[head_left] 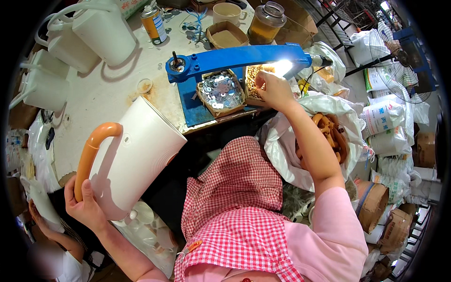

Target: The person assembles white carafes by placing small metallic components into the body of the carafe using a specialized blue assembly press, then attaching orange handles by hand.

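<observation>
My left hand [87,204] is closed round the lower end of the orange handle [96,141] of a white plastic pitcher [141,155]. The pitcher tilts, its wide end up and to the right near the table edge. A small hole shows in its wall by the handle's top. My right hand [275,89] is over a cardboard box of small brass-coloured fasteners [252,82], thumb and fingers closed together; whatever they hold is hidden. Beside that box, a cardboard tray of metal washers [220,90] sits on the blue base of an arm-shaped press [239,60].
White plastic vessels [104,33] stand at the far left. A spray can [154,26], a cardboard tray [228,35] and a jar [267,23] line the back. A white bag of orange handles [329,136] is right, below my forearm. Another person's arm [51,230] shows lower left.
</observation>
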The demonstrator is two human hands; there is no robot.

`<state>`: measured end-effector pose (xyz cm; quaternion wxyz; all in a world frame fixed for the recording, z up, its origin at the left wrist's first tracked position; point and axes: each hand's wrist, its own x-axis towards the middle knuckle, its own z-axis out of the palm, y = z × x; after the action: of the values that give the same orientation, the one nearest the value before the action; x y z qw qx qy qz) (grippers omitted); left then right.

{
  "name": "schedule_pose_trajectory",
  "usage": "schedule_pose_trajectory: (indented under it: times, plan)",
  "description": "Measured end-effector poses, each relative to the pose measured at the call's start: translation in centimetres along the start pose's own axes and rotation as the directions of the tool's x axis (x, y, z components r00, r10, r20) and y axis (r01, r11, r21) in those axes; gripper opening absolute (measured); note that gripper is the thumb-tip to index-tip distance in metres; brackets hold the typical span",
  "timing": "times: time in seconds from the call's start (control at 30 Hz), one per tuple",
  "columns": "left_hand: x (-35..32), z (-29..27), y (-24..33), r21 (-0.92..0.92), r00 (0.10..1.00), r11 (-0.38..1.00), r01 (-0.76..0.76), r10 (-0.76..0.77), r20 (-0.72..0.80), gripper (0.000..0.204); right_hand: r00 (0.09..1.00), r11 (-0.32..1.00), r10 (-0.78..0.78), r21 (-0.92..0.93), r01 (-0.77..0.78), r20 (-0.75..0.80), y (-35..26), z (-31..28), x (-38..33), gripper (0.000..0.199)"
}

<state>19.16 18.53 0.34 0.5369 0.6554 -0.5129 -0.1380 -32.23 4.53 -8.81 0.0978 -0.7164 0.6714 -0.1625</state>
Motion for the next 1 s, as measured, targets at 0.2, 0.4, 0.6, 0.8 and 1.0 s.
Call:
schedule_pose_trajectory:
  times: [0.2, 0.4, 0.6, 0.8, 1.0]
  plan:
    - [0.0, -0.9, -0.2, 0.002, 0.999, 0.999, 0.037, -0.037, 0.012, 0.028, 0.989, 0.999, 0.009, -0.052, -0.001, 0.151, 0.4, -0.2, 0.3, 0.014]
    - [-0.2, -1.1, -0.2, -0.005, 0.997, 0.998, 0.068, -0.068, 0.025, 0.03, 0.978, 0.994, 0.062, -0.098, -0.043, 0.197, 0.5, -0.6, 0.3, 0.016]
    - [-0.5, -1.0, -0.8, 0.038, 0.998, 0.998, -0.044, 0.045, -0.044, 0.029, 0.977, 0.997, 0.038, -0.078, -0.022, 0.209, 0.0, -0.7, 0.5, 0.016]
    - [-1.0, -1.0, 0.2, -0.024, 0.999, 0.999, 0.045, -0.045, 0.021, 0.036, 0.99, 0.995, -0.086, 0.046, 0.092, -0.11, -2.0, -1.7, -1.4, 0.013]
    - [-1.0, -0.3, 0.5, -0.018, 0.998, 0.998, -0.055, 0.055, -0.016, 0.035, 0.952, 0.52, -0.07, 0.804, 0.289, -0.297, -13.8, -5.1, 2.2, 0.013]
